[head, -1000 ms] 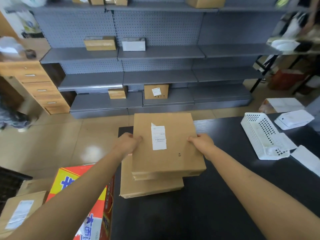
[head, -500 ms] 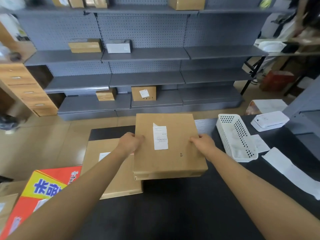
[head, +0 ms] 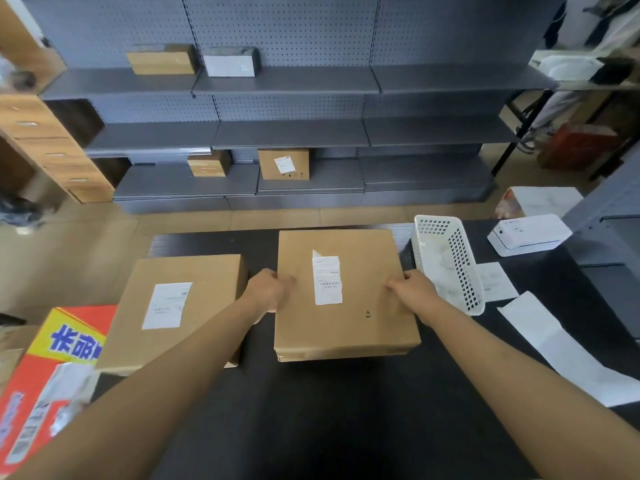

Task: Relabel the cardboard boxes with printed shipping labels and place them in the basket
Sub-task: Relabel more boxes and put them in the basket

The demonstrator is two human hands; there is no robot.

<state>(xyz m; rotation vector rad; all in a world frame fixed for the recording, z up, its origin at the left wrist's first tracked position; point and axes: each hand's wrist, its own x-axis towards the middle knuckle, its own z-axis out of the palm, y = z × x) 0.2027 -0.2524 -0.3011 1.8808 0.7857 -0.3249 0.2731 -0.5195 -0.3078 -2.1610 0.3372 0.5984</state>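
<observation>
A flat cardboard box with a narrow white label on top is over the middle of the black table. My left hand grips its left edge and my right hand grips its right edge. A second flat cardboard box with a white label lies on the table to the left, apart from the first. A white perforated basket stands just right of the held box, with white paper inside.
A white label printer sits at the table's far right, with white paper sheets in front of it. A red and yellow carton stands left of the table. Grey shelving with a few boxes lines the far wall.
Both hands carried the labelled box to the right, off the box beneath it. The lower box and its label now show fully at the left. The held box is now close beside the basket.
</observation>
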